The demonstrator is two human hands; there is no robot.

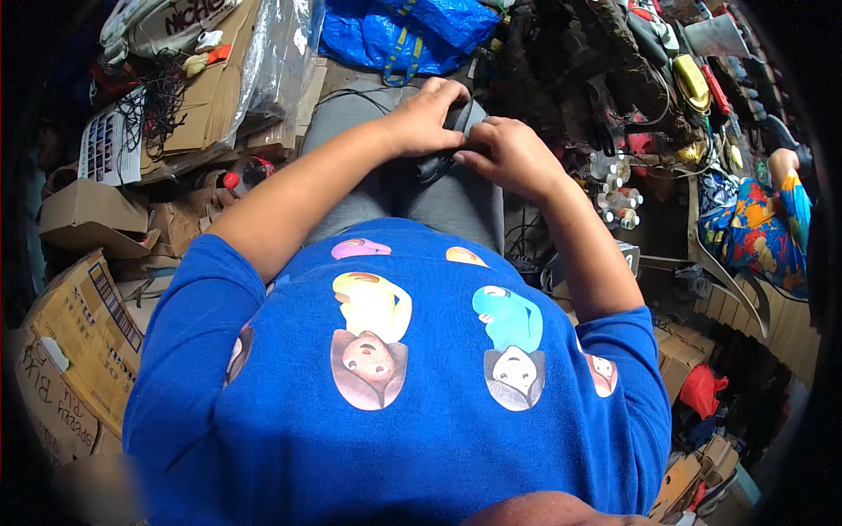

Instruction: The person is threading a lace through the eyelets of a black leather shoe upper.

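Note:
A black, strap-like item lies over my lap between my hands; its exact kind cannot be made out. My left hand is curved round its left side, with the thumb pressed toward the middle and the fingers on the far edge. From the right, my right hand pinches it with bent fingers, close to the left thumb. Part of the item is hidden under both hands. A thin black cord runs off to the left across my grey trousers.
Ahead lies a blue tarpaulin bag. Flat cardboard and plastic sheeting are stacked at the left, above an open carton. Small bottles stand to the right, near a multicoloured cloth. A curved strip juts out there.

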